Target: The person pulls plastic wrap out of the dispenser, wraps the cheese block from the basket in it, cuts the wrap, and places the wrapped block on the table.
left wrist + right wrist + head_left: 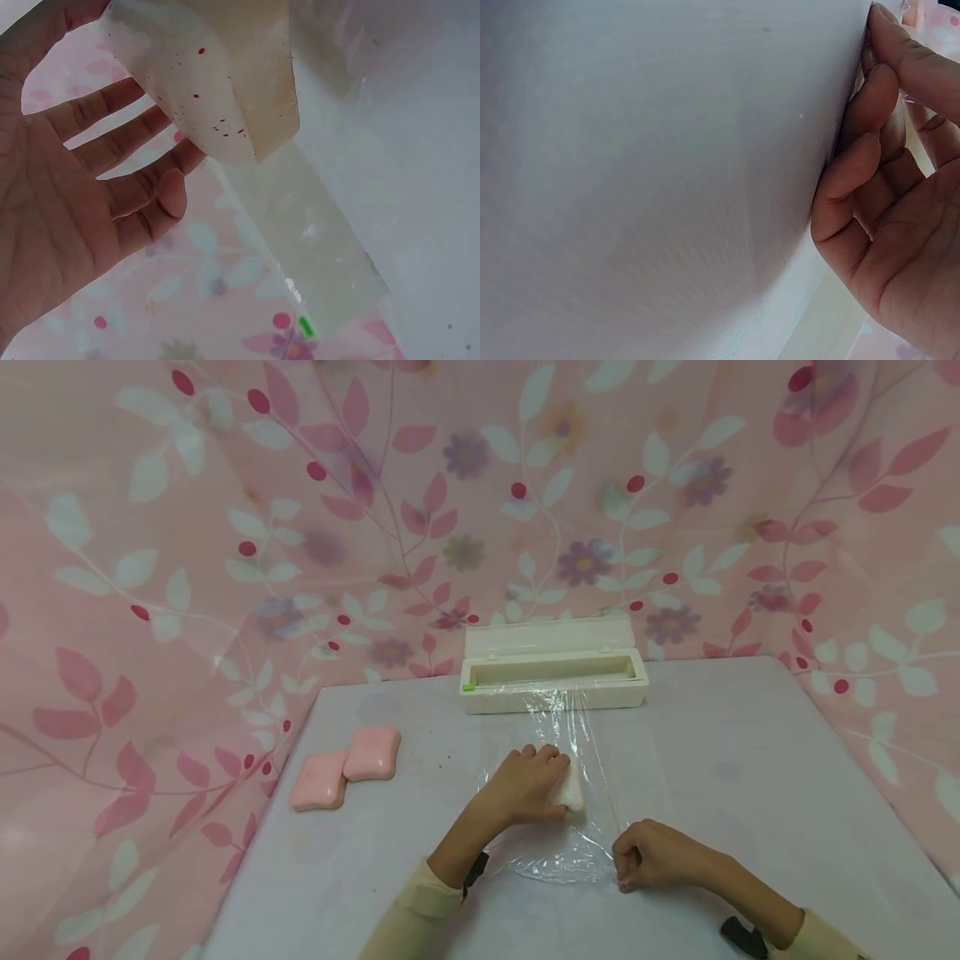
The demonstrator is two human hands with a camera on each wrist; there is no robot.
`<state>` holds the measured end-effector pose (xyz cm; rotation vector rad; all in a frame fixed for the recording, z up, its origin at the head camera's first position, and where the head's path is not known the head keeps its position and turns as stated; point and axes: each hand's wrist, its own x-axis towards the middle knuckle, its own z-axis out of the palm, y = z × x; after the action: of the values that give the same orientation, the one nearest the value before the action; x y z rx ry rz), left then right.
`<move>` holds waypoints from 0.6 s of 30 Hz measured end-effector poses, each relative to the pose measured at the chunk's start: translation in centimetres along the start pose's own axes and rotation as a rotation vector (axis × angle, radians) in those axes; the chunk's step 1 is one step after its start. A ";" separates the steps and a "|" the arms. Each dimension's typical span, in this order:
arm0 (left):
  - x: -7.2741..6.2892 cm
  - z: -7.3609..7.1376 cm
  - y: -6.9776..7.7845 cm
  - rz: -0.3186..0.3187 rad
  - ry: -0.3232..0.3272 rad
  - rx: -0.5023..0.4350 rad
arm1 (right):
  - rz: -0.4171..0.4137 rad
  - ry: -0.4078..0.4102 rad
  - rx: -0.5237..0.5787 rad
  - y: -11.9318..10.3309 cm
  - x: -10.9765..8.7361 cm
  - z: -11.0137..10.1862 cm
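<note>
My left hand (pixel 528 783) grips a white bar of soap (pixel 572 787) between thumb and fingers, over a sheet of cling film (pixel 558 858). In the left wrist view the soap (pixel 202 82) shows red specks and a tan side, and the left hand (pixel 82 165) has its fingertips behind it. At the near right corner of the film, my right hand (pixel 660 856) pinches the edge. The right wrist view shows that hand (pixel 907 172) low against the table, thumb and index finger meeting at the film. The film runs back to a white dispenser box (pixel 555 700) with its lid raised.
Two pink bars of soap (pixel 318 781) lie at the left of the white-covered table (pixel 720 760), one overlapping the other's corner. A green tab (pixel 468 687) marks the box's left front. A pink floral curtain (pixel 450 527) hangs behind the table and along its sides.
</note>
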<state>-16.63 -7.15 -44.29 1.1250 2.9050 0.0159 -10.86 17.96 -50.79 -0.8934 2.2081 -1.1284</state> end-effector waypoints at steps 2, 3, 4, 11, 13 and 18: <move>0.2 0.4 0.3 0.011 -0.009 0.027 | 0.006 0.000 0.004 0.0 -0.1 0.0; 0.3 0.7 0.4 0.016 -0.011 0.034 | 0.009 0.001 0.004 0.0 -0.1 -0.1; 0.2 0.9 0.5 0.018 -0.016 0.040 | 0.010 0.001 0.004 0.0 -0.1 0.0; 0.5 2.3 0.8 0.011 -0.039 0.055 | 0.011 -0.004 0.018 -0.1 0.0 0.0; 0.8 2.8 0.9 -0.004 -0.051 0.051 | 0.006 -0.005 0.017 0.0 0.0 0.0; 1.0 3.3 1.5 -0.053 -0.060 0.061 | 0.004 0.004 0.012 0.2 0.0 0.0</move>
<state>-16.27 -5.33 -47.60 1.0368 2.8993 -0.1071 -10.88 18.06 -50.96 -0.8824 2.2031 -1.1413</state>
